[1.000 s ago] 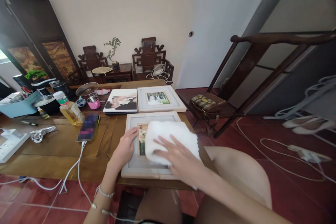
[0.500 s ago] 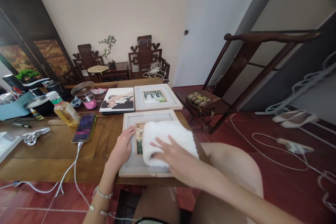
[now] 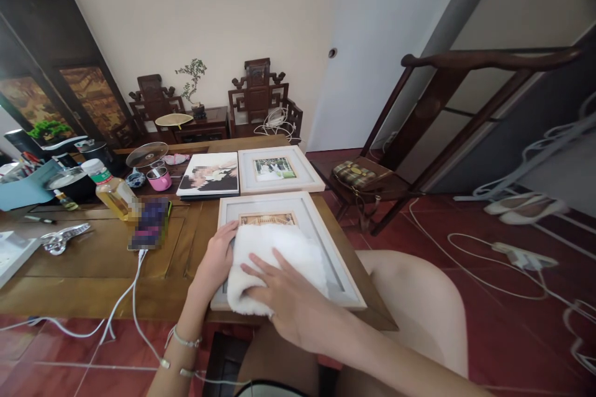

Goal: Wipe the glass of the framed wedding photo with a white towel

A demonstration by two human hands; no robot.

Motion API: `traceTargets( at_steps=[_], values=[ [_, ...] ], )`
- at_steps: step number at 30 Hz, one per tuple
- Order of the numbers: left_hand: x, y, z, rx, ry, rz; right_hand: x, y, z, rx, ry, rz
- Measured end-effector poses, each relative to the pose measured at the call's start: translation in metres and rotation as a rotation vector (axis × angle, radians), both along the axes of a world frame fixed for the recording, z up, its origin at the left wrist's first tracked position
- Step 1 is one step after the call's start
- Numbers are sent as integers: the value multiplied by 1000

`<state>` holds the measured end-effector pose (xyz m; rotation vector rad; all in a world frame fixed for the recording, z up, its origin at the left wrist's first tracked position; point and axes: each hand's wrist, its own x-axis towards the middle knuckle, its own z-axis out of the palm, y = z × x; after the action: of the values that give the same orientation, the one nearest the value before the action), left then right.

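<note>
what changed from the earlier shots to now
The right hand and the white cloth under it have slid left and toward the person, uncovering the right part of the near frame and covering more of its inner picture's left side. Nothing was visibly taken hold of or let go. The left hand stayed at the frame's left edge.

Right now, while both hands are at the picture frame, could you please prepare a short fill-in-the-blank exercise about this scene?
1. The plush cloth under the right hand is ____ in colour.
2. The left hand rests on the ____ side of the nearer picture frame.
3. The outside of the mug is ____.
4. The plaid handbag lies on the ____ of the wooden chair.

Missing words: white; left; pink; seat.
</note>
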<state>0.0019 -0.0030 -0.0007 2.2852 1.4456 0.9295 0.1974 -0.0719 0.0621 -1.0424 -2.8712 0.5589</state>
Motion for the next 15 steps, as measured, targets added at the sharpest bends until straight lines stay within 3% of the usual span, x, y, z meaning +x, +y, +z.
traceTargets(
  at_steps=[4,11,15],
  values=[
    [-3,0,0,0,7,-27,8,-4,-4,34,38,-38],
    [-6,1,-5,18,22,-49,96,-23,-6,160,-94,-228],
    [-3,0,-5,17,2,-14,97,-24,-9,174,-65,-210]
  ],
)
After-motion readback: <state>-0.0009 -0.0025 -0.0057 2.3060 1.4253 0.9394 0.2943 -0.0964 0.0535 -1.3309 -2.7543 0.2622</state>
